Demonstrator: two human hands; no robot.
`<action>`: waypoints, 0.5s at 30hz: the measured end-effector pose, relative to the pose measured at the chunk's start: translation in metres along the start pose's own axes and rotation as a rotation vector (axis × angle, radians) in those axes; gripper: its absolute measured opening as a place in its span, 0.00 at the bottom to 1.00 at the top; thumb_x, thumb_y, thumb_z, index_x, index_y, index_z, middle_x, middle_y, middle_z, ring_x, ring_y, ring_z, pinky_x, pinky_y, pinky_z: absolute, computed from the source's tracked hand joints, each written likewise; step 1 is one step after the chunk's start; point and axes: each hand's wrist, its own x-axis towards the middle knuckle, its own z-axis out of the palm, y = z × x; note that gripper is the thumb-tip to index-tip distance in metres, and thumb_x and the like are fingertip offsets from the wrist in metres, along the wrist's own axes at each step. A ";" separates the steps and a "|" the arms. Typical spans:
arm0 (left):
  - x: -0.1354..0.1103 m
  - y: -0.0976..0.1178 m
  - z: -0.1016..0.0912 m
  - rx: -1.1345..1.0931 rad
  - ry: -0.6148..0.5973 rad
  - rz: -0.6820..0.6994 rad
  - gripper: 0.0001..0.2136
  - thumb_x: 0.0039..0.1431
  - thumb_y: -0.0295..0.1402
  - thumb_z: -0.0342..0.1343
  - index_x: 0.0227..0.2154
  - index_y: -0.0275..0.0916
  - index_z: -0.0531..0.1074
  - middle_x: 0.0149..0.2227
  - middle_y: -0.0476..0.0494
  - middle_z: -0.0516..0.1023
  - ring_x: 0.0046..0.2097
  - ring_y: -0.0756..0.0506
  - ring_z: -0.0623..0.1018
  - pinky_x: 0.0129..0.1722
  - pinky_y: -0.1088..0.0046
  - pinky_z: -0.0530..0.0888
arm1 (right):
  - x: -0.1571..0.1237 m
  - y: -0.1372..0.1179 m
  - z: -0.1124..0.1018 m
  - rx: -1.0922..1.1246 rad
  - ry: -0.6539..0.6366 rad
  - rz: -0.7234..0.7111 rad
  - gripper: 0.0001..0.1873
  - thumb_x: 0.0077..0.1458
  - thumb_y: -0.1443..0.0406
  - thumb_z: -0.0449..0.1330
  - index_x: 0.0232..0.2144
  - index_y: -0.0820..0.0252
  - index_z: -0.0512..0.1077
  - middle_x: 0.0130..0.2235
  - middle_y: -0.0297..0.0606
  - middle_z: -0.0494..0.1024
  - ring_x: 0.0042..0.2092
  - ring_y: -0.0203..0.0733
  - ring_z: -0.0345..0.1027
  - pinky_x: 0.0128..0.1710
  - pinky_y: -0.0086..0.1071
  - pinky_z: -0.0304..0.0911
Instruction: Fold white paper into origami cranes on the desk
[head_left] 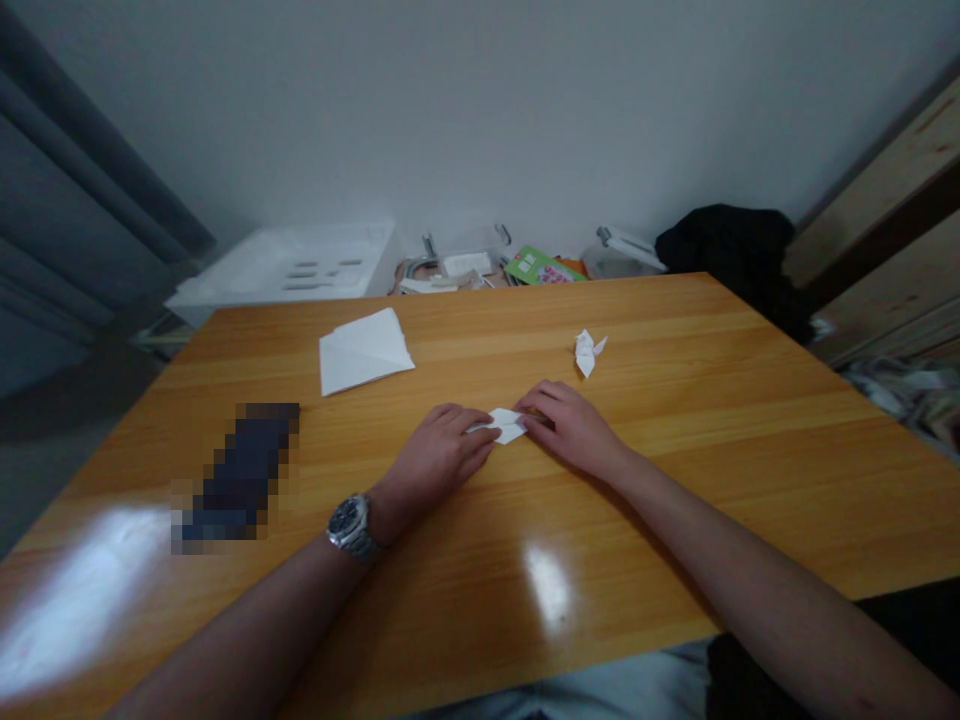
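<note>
Left hand [442, 445], wristwatch [349, 524] on wrist, and right hand [570, 425] hold opposite ends of small folded paper [508, 427] on wooden table [465, 600]; paper figure [586, 354] beyond right hand; white sheets [365, 352] farther left, near pixelated dark object [244, 470]

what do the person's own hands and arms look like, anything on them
Both hands, left and right, are ungloved, and no sleeves show on the forearms. The left wrist wears a silvery metal watch with a round, dark dial and a linked bracelet; no watch shows on the right wrist.
</note>
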 end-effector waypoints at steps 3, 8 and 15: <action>0.000 0.001 0.000 -0.011 -0.001 -0.010 0.12 0.70 0.34 0.52 0.49 0.41 0.78 0.48 0.41 0.79 0.49 0.41 0.76 0.53 0.59 0.71 | 0.000 -0.004 -0.003 0.052 -0.053 -0.121 0.08 0.66 0.65 0.58 0.45 0.57 0.75 0.46 0.44 0.79 0.48 0.48 0.71 0.50 0.43 0.67; 0.000 0.001 0.001 -0.033 0.010 -0.019 0.12 0.70 0.34 0.52 0.49 0.42 0.78 0.49 0.41 0.79 0.50 0.41 0.77 0.54 0.59 0.71 | -0.003 -0.005 0.000 0.072 -0.139 -0.191 0.09 0.66 0.65 0.59 0.46 0.56 0.77 0.51 0.44 0.79 0.53 0.47 0.72 0.54 0.44 0.68; 0.000 0.002 0.004 -0.048 0.038 -0.034 0.11 0.69 0.34 0.53 0.47 0.40 0.78 0.49 0.40 0.79 0.50 0.40 0.76 0.53 0.59 0.72 | -0.003 0.003 0.005 0.096 -0.121 -0.172 0.08 0.64 0.66 0.61 0.44 0.57 0.78 0.49 0.43 0.82 0.51 0.45 0.75 0.53 0.41 0.70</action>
